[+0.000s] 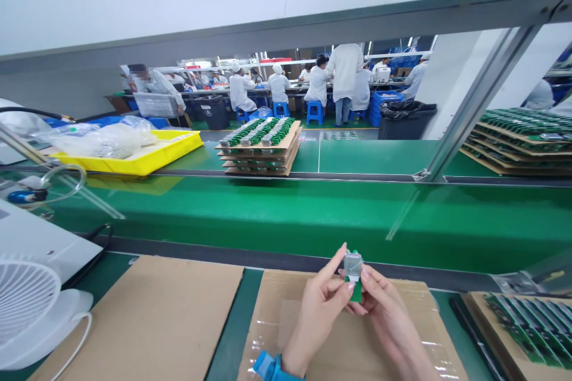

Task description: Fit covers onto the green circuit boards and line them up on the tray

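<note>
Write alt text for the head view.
A left hand and right hand hold a small green circuit board above a cardboard sheet. Beyond are a yellow tray, stacked circuit boards and, farther back, white-coated workers.

A small green circuit board (356, 293), fitted toward 12 o'clock with a grey, rectangular module (353, 264), is held lengthwise 12-to-6, at 5 o'clock in view.

Bright, cool lighting was recorded.
Glare flecked the cardboard sheet (351, 345); the green surface (286, 208) showed reflections; distant workers (319, 86) appeared soft; edges stretched.
</note>
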{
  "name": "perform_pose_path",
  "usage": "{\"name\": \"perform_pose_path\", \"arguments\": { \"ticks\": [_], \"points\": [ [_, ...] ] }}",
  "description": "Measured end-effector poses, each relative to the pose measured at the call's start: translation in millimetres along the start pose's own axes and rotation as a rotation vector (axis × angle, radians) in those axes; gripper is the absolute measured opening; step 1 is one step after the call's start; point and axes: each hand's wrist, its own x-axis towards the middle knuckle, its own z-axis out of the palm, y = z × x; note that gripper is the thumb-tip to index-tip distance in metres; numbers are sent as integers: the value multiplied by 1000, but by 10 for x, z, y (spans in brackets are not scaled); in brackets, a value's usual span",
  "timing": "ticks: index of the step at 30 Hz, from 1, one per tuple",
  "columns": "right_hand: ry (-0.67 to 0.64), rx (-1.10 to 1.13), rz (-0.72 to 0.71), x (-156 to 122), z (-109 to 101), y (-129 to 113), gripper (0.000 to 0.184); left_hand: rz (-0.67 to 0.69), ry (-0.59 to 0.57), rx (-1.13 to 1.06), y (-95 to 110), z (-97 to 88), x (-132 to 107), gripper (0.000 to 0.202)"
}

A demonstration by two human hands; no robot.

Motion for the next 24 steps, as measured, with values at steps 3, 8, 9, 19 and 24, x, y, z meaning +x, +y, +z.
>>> {"name": "perform_pose_path", "arguments": {
  "ticks": [3, 8, 9, 19, 24],
  "points": [
    [8, 3, -2, 1, 2, 1, 34, 7, -8, 14, -9, -4, 5, 86],
    [17, 9, 0, -2, -5, 4, 34, 9, -21, 20, -19, -14, 4, 82],
    [18, 10, 2, -1, -7, 5, 35, 9, -21, 21, -19, -15, 2, 82],
    [18, 8, 2, 9, 5, -4, 34, 3, -17, 16, 2, -16, -7, 81],
    [16, 7, 7, -6, 18, -13, 34, 9, -21, -8, -9, -14, -17, 80]
  ]
}}
